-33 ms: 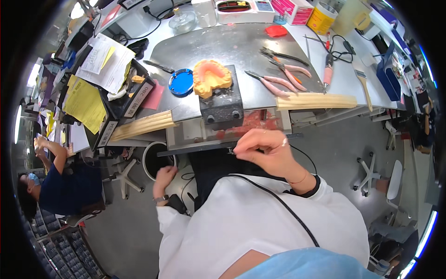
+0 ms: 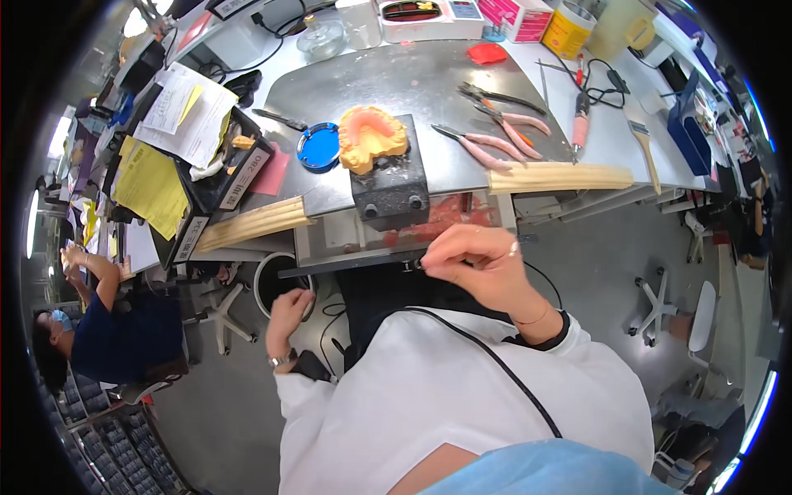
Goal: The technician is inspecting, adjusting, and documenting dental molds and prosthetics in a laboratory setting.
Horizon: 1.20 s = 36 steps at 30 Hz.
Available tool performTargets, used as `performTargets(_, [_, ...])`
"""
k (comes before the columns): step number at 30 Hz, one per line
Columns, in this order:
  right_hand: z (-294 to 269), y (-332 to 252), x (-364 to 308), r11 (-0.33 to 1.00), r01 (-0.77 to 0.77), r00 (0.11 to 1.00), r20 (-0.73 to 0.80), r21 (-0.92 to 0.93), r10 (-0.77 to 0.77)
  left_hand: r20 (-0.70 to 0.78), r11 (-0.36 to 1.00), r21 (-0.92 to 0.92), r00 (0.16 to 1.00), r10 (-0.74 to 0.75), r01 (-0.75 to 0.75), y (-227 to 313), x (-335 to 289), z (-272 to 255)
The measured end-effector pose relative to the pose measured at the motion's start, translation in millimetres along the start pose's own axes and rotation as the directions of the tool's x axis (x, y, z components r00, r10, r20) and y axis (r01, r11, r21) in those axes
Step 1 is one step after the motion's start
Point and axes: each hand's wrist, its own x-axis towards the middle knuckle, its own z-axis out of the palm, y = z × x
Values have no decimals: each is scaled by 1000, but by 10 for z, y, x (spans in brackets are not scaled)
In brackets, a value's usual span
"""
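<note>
My right hand (image 2: 477, 262) hovers by the front edge of a pulled-out drawer (image 2: 351, 266), thumb and forefinger pinched close to a small metal knob. Whether the fingertips grip that knob or some tiny thing I cannot make out. My left hand (image 2: 289, 313) hangs lower, loosely curled beside a white-rimmed bin (image 2: 266, 285), with nothing visible in it. On a black block (image 2: 392, 200) at the bench edge rests a yellow plaster dental model (image 2: 353, 155) with a pink arch on it. Left of the model lies a blue round dish (image 2: 318, 147).
Pink-handled pliers (image 2: 487, 153) and a wax knife (image 2: 279, 118) lie on the metal bench top (image 2: 330, 87). Pink scraps (image 2: 445, 221) fill part of the drawer. Black trays with papers (image 2: 186, 124) stand left; a corded pink-handled tool (image 2: 582, 124) lies right. A co-worker (image 2: 124, 330) sits far left.
My left hand has risen slightly and moved a little left, its fingers turning. My right hand has shifted slightly right. The view has moved a touch; the things on the bench stay put.
</note>
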Motion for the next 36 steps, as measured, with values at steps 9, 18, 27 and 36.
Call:
performTargets(9, [53,-170,-236,989,119,976,-197,93,-99,-266,423,-632,695,668,-649,2461,-562,151])
performTargets(18, [62,32,-216,983,164,973,-152,-77,-175,-37,323,-922,878,477,-214,2487,-425,428])
performTargets(27, [-29,19,-141,962,134,938,-283,-238,-201,-216,140,-929,809,546,-342,2543,-233,228])
performTargets(36, [-1271,-305,261,448,-207,878,-368,-870,-308,-162,378,-652,608,777,-657,2392,-251,-97])
